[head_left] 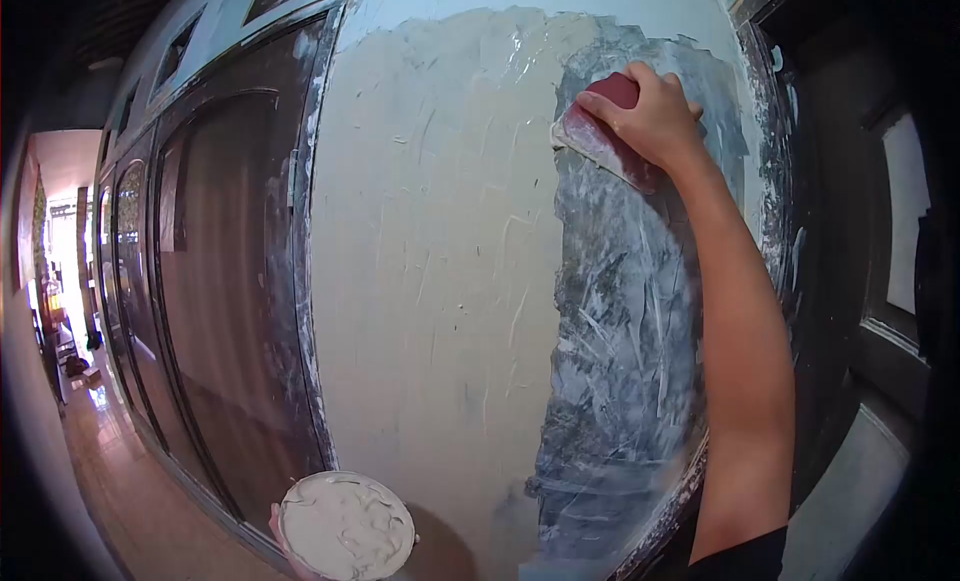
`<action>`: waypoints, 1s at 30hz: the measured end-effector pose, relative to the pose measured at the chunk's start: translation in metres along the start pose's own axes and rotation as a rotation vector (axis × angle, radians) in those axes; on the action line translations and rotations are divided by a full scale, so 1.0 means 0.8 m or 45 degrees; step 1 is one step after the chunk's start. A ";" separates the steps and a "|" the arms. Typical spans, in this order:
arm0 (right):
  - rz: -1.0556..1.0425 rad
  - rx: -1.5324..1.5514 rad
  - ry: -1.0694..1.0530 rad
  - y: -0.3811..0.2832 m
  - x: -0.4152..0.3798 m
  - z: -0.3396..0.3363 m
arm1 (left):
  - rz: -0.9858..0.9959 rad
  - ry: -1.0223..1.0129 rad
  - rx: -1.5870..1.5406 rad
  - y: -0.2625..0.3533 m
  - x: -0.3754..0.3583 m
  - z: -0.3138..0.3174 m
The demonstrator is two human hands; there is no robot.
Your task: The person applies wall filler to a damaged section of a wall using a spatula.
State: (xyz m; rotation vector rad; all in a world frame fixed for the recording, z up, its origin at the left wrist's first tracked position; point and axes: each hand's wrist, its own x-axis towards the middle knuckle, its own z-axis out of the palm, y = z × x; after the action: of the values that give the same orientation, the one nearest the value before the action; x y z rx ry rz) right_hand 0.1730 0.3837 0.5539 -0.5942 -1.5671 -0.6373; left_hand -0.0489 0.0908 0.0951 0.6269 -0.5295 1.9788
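My right hand (655, 111) grips a red putty spreader (610, 136) with a pale, smeared blade. Its edge lies against the wall (640, 281) near the top, where cream putty meets the bare grey-blue surface. Wet cream putty (440, 241) covers the wall's left and middle part, with streaks and small ridges in it. Low in the view, my left hand (278, 536) holds a round tub of putty (347, 526) from its left side; only some finger edges show. The tub is full of thick cream paste.
A dark wooden door (220, 251) with a putty-splashed frame stands to the left. Another dark door (850, 281) is close on the right, beside my forearm. A tiled hallway floor (110, 441) runs back at far left.
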 end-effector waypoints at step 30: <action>-0.115 -0.009 0.097 0.003 -0.010 0.007 | 0.383 0.897 0.790 0.042 -0.021 -0.041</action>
State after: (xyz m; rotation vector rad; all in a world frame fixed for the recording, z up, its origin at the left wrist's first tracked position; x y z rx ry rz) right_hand 0.1716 0.3896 0.5455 -0.5011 -1.5272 -0.7258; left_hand -0.0790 0.0840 0.0557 0.1685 0.4650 2.4792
